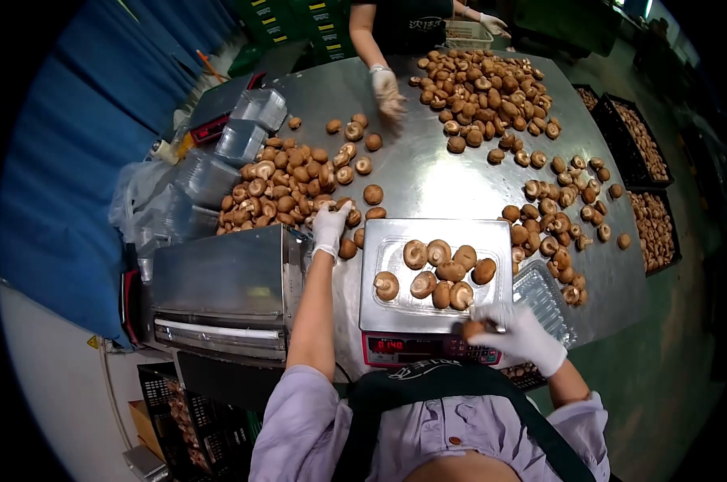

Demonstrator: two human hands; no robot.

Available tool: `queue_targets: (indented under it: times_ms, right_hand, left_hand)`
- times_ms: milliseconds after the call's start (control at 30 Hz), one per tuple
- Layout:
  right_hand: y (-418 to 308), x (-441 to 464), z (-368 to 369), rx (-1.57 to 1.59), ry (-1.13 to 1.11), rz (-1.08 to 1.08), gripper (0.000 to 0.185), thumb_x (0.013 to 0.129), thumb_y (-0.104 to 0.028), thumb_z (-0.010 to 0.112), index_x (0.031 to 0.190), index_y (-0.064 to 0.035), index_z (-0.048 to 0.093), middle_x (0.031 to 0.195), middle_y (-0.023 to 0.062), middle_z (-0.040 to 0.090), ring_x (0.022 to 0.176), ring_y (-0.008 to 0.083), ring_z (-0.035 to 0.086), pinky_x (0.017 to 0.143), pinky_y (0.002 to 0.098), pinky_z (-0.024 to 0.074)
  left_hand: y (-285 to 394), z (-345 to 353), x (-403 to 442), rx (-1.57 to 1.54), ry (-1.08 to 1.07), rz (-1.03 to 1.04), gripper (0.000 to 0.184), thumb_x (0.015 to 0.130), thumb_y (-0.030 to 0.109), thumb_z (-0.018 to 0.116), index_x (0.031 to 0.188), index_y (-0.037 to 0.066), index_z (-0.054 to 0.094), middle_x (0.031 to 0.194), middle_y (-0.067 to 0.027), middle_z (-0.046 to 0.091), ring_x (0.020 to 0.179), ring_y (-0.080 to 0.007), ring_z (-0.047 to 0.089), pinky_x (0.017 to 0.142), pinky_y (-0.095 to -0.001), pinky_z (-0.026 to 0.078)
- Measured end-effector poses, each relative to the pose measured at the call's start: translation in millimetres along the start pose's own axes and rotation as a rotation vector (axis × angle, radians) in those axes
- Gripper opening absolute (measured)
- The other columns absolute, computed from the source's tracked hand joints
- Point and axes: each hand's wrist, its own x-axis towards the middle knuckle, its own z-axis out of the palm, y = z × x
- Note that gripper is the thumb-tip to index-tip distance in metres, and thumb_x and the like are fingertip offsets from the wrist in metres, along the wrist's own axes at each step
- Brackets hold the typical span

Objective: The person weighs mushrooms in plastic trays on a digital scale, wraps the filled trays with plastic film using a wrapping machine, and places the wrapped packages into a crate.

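My right hand (522, 334), in a white glove, holds a brown mushroom (472, 329) at the near right corner of the scale (371, 317). On that scale's steel platform sits a clear plastic tray (391, 253) with several mushrooms (452, 271) in it. The red display (390, 346) seems to read 0.140. Over to the left, my gloved left hand (329, 227) reaches into the edge of a mushroom pile (287, 181), its fingers bent round a mushroom there, partly hidden by the glove.
A steel box-shaped machine (219, 273) stands left of my left arm. Stacked clear trays (207, 177) lie behind it. Another clear tray (544, 297) lies right of the scale, by loose mushrooms (564, 209). Across the table, a co-worker's gloved hand (387, 92) is near a large heap (492, 88).
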Motion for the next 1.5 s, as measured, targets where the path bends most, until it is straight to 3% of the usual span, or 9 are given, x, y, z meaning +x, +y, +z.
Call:
queue_targets:
  times_ms: [100,367,533,600,733,933,1200,1367,1500]
  right_hand:
    - [-6.0,58.1,8.6,-0.082,0.283,-0.241,0.036,0.073,-0.019,0.076,0.100,-0.0038,0.059,0.095,0.0113,0.065,0.082,0.0223,0.065,0.070,0.0292,0.0539]
    - [16.9,127.2,66.6,-0.444,0.214,-0.451,0.030,0.076,-0.018,0.067,0.103,-0.0085,0.058,0.102,0.0069,0.063,0.102,0.0282,0.056,0.089,0.0406,0.0432]
    - [22.4,88.0,22.3,-0.339,0.284,0.001,0.032,0.075,-0.024,0.069,0.102,-0.0084,0.061,0.104,0.0069,0.064,0.104,0.0303,0.055,0.085,0.0378,0.0452]
    - [35.3,73.1,18.8,-0.425,0.174,0.077,0.032,0.074,-0.026,0.070,0.100,-0.0083,0.064,0.108,0.0066,0.063,0.106,0.0297,0.054,0.087,0.0380,0.0442]
    - [45.8,59.7,33.2,-0.509,0.291,-0.047,0.033,0.073,-0.025,0.071,0.101,-0.0087,0.065,0.111,0.0078,0.062,0.110,0.0295,0.052,0.090,0.0382,0.0425]
    - [40.7,45.7,27.5,0.191,0.287,-0.013,0.034,0.073,-0.014,0.073,0.105,-0.0087,0.065,0.118,0.0098,0.060,0.120,0.0288,0.048,0.096,0.0373,0.0410]
    - [23.5,30.5,26.0,0.733,0.263,0.056,0.040,0.079,-0.005,0.066,0.117,-0.0006,0.055,0.128,0.0116,0.052,0.107,0.0195,0.057,0.084,0.0247,0.0487]
    - [21.0,41.8,35.7,1.182,0.098,0.083,0.094,0.071,-0.015,0.075,0.145,-0.0055,0.018,0.142,0.0157,0.031,0.127,0.0235,0.039,0.090,0.0284,0.0471]
    - [11.9,45.2,33.4,1.280,-0.039,0.080,0.099,0.069,-0.015,0.076,0.146,-0.0086,0.014,0.146,0.0159,0.023,0.130,0.0252,0.034,0.105,0.0351,0.0335]
  left_hand:
    - [14.4,-5.7,-6.7,0.098,0.039,-0.059,0.046,0.071,0.041,0.073,0.087,0.001,0.056,0.090,-0.0161,0.066,0.084,-0.0268,0.062,0.076,-0.0370,0.046]
    - [-20.4,2.6,1.3,-0.143,0.143,0.019,0.041,0.066,0.026,0.079,0.090,0.000,0.056,0.087,-0.0097,0.062,0.076,-0.0246,0.061,0.072,-0.0330,0.049]
    - [-17.3,3.6,-4.6,-0.319,0.128,0.030,0.046,0.066,0.010,0.079,0.101,0.001,0.052,0.096,-0.0116,0.061,0.086,-0.0195,0.062,0.072,-0.0295,0.051]
    - [-5.8,1.6,-14.2,-0.774,0.125,0.084,0.045,0.070,0.004,0.074,0.106,0.000,0.048,0.101,-0.0122,0.059,0.085,-0.0204,0.061,0.075,-0.0302,0.051]
    - [33.3,-20.0,-53.5,-0.941,-0.005,0.263,0.049,0.070,-0.004,0.070,0.112,0.001,0.045,0.109,-0.0113,0.052,0.097,-0.0203,0.056,0.083,-0.0297,0.049]
    - [81.5,-42.0,-154.1,-1.052,-0.425,0.508,0.060,0.064,0.002,0.076,0.114,0.003,0.044,0.115,-0.0099,0.050,0.110,-0.0213,0.051,0.099,-0.0340,0.040]
    - [86.6,-30.4,-196.4,-1.137,-0.661,0.362,0.064,0.063,0.000,0.078,0.116,0.004,0.042,0.119,-0.0121,0.049,0.114,-0.0230,0.049,0.102,-0.0375,0.038]
    - [86.8,-25.7,-206.0,-1.124,-0.705,0.352,0.060,0.066,0.002,0.077,0.116,0.004,0.043,0.119,-0.0110,0.048,0.113,-0.0227,0.049,0.101,-0.0365,0.039]
    - [83.5,-28.1,-208.7,-1.095,-0.712,0.351,0.054,0.070,0.005,0.075,0.116,0.002,0.046,0.117,-0.0127,0.051,0.112,-0.0219,0.050,0.099,-0.0348,0.040]
